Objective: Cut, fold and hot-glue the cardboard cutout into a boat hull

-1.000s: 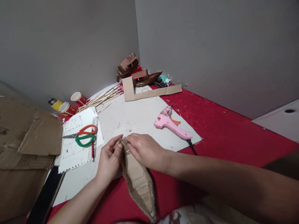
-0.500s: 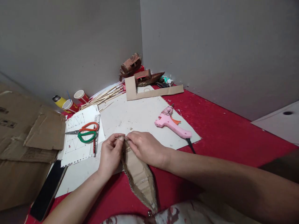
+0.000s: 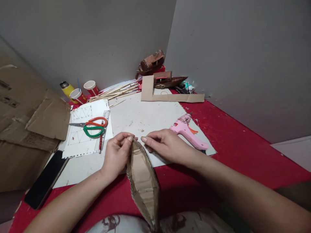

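Observation:
A small boat hull of corrugated cardboard [image 3: 141, 171] points away from me, its inside facing up and its near tip close to my lap. My left hand [image 3: 118, 153] pinches the far tip between thumb and fingers. Just right of that tip, my right hand [image 3: 167, 144] is off the cardboard, thumb stretched out and fingers loosely curled, with nothing visible in it. Beyond the right hand lies a pink hot glue gun [image 3: 188, 132], its handle toward the right.
Scissors [image 3: 93, 127], a ruler and a pencil [image 3: 100, 144] lie on drawn paper [image 3: 76, 147]. Behind are wooden sticks [image 3: 116, 94], paper cups [image 3: 78, 96], a yellow bottle [image 3: 67, 90], two brown model boats [image 3: 170, 79] and an L-shaped cardboard piece [image 3: 147, 89]. A phone [image 3: 46, 181] and cardboard boxes [image 3: 21, 129] stand left.
My right hand has let go of the hull's far tip and moved slightly right. My left hand keeps its pinch. The whole view has shifted a little.

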The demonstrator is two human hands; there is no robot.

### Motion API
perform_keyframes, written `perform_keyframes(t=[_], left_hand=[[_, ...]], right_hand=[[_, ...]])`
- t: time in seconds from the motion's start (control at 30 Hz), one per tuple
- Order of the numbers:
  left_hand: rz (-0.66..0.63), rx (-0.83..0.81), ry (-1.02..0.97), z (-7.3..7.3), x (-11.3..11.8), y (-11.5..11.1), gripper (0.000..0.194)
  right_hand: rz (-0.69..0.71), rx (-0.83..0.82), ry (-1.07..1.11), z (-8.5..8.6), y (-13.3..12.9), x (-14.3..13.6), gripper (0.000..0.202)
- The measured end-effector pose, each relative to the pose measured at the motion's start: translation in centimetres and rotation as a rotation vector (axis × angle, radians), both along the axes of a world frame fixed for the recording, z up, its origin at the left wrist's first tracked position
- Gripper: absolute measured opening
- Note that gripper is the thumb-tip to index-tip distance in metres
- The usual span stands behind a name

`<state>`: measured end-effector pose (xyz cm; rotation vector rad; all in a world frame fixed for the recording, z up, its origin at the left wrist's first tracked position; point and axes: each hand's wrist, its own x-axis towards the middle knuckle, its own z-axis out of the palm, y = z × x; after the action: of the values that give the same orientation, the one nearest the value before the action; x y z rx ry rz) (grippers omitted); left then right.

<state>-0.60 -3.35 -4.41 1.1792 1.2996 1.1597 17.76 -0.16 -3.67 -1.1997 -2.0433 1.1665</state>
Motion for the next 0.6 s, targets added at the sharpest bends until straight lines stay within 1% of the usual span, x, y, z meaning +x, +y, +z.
perform_keyframes(t=[0.1, 0.13, 0.2, 0.3, 0.47, 0.53, 0.6], left_hand=[[-0.010, -0.001, -0.019, 0.0, -0.1, -0.4, 0.015], [-0.012, 0.002, -0.019, -0.1, -0.2, -0.5, 0.015], [-0.018, 0.012, -0.006, -0.1, -0.2, -0.7, 0.015], [-0.031, 0.006, 0.015, -0.2, -0.2, -1.0, 0.015], [-0.024, -0.007, 0.041, -0.3, 0.1, -1.5, 0.013], [-0.019, -0.020, 0.048, -0.4, 0.1, -1.6, 0.013], [-0.021, -0.035, 0.060, -0.5, 0.2, -1.6, 0.013]], right_hand=[[0.153, -0.185, 0.026, 0.2, -0.1, 0.1, 0.042], [0.178, -0.218, 0.025, 0.3, -0.3, 0.1, 0.040], [0.184, -0.236, 0.000, 0.5, -0.7, 0.0, 0.036], [0.179, -0.190, -0.047, 0.5, -1.2, -0.2, 0.032], [0.237, -0.029, -0.103, -0.2, -2.0, -0.6, 0.031], [0.240, -0.008, -0.113, -0.6, -2.2, -0.7, 0.031], [0.219, -0.021, -0.109, -0.8, -2.3, -0.9, 0.032]])
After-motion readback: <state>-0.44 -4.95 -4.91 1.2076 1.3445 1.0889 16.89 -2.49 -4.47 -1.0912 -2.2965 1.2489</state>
